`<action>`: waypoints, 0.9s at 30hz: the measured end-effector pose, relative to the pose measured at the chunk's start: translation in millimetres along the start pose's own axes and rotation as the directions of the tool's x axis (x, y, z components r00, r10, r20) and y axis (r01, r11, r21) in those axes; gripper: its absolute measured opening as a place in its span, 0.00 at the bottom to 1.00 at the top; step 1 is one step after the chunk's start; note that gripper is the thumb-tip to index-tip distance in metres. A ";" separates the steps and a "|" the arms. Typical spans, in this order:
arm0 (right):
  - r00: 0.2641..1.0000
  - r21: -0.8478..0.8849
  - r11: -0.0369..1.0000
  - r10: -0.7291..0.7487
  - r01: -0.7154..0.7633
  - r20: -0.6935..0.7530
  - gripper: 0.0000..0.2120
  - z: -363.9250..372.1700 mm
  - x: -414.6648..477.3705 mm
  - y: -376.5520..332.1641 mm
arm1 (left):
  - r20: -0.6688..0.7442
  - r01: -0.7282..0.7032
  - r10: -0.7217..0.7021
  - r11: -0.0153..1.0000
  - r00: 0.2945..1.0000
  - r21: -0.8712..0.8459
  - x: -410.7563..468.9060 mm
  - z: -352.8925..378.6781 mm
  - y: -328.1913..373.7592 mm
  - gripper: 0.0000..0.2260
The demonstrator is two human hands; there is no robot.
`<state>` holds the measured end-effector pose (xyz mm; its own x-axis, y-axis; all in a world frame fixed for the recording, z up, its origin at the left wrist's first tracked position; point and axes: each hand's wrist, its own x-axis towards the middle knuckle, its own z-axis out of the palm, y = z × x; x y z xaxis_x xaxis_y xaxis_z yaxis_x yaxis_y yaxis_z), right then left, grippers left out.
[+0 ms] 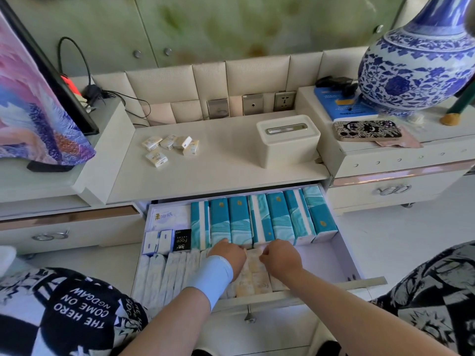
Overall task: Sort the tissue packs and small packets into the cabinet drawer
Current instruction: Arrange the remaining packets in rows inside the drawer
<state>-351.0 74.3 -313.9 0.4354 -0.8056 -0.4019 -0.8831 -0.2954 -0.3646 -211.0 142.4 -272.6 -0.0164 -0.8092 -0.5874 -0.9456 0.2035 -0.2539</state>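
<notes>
Both hands are down in the open white cabinet drawer (344, 258). The left hand (228, 255) and right hand (280, 256) curl their fingers over the far ends of the pale cream tissue packs (257, 278), right against the teal tissue packs (280, 219) lining the back edge. Small cream packets (169, 147) sit toward the white counter's (231, 165) left edge.

You face a white cabinet (231, 173) set against a cream padded backboard (164, 83) and green marbled wall panels (231, 21), with a blue-and-white vase (416, 70) on its raised right unit and pale glossy floor (401, 242) below.
</notes>
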 end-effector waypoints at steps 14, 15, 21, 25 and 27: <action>0.899 -0.325 0.931 -0.010 0.168 0.437 0.38 -23.9 -7.0 28.4 | -0.087 -0.104 0.095 0.988 0.992 -0.113 12.7 0.1 8.0 0.21; 0.890 -0.339 0.927 0.010 0.163 0.455 0.40 -24.6 -7.7 27.8 | -0.106 -0.110 0.098 0.987 0.990 -0.119 12.5 -2.3 9.6 0.21; 0.890 -0.446 0.884 0.086 0.139 0.448 0.25 -20.9 -8.7 29.5 | -0.178 -0.125 0.071 0.942 0.981 -0.311 4.6 -8.5 25.8 0.17; 0.875 -0.387 0.912 0.072 0.138 0.480 0.24 -27.8 -8.9 31.7 | -0.143 -0.109 0.054 0.905 0.988 -0.410 0.7 -9.1 34.2 0.18; 0.855 -0.292 0.951 0.064 0.105 0.515 0.26 -31.2 -11.4 38.5 | -0.137 -0.099 0.039 0.879 0.990 -0.466 -0.1 -8.5 36.1 0.19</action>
<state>-395.4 56.1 -297.1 0.4060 -0.4433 -0.7992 -0.8452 -0.5148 -0.1437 -247.9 145.2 -275.2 -0.0978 -0.8686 -0.4858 -0.9811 0.0023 0.1934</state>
